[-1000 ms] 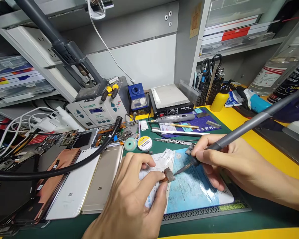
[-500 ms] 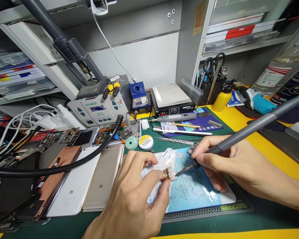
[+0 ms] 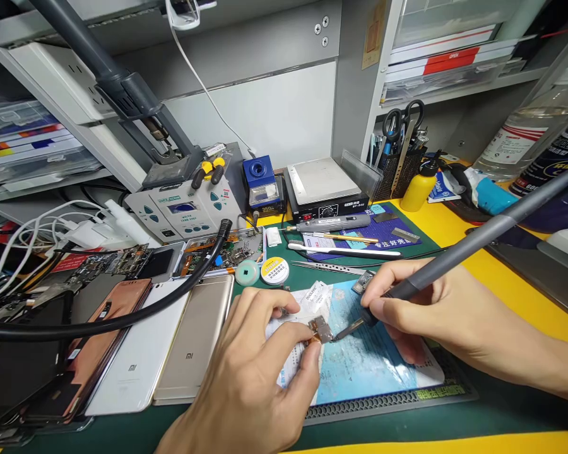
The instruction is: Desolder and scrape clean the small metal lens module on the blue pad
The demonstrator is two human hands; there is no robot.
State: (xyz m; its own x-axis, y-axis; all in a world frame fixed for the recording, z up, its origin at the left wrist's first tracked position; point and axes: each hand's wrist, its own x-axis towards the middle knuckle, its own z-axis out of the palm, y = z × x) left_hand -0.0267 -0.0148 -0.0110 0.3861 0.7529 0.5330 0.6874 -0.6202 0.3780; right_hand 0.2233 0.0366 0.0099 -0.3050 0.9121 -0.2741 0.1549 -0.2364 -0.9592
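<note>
Thumb and forefinger of my left hand (image 3: 253, 362) pinch a small metallic phone part with a copper-coloured flex (image 3: 320, 328), over a blue and white sheet (image 3: 376, 369). My right hand (image 3: 421, 312) grips a soldering iron (image 3: 478, 246) like a pen. Its tip (image 3: 344, 332) points left, close beside the part's right edge; whether they touch I cannot tell. A second small dark module (image 3: 362, 282) lies at the sheet's top edge, near my right fingertips. A crumpled clear packet (image 3: 318, 296) rests on the sheet beyond my left fingers.
Several phone backs (image 3: 194, 340) lie at left, crossed by a thick black hose (image 3: 170, 309). Behind stand a hot-air station (image 3: 184, 214) and a heating plate (image 3: 326, 183). Tweezers (image 3: 331, 267), a brush (image 3: 345, 252) and a flux tin (image 3: 274, 270) lie beyond the sheet. A yellow bottle (image 3: 414, 189) stands right.
The phone part has tilted slightly between my left fingers. The soldering iron's tip sits slightly lower against it. The whole view has shifted a little.
</note>
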